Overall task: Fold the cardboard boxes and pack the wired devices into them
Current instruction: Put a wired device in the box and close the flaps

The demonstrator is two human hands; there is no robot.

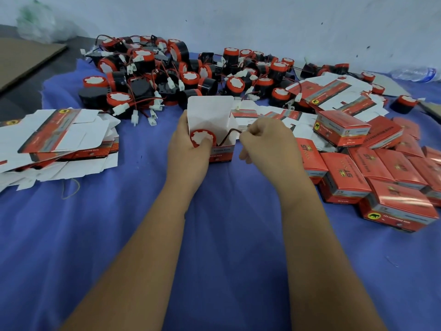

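While the left hand (188, 149) grips an open box (211, 123) and the device (202, 137) inside, red face up, the right hand (267, 142) pinches its wire (230, 133). Packed boxes (372, 168) at right read "ST"; smaller print is blurred.

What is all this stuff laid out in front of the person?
Open box: one, red and white, centre, lid flap up.
Device: one, red and black, inside the open box.
Wire: one, dark, running from box to right hand.
Loose devices: a large pile, red and black, far side.
Flat box blanks: a stack, white and red, left.
Closed boxes: many, red, right.
Cloth: one, blue, underneath.
Left hand: holds box and device.
Right hand: pinches the wire.
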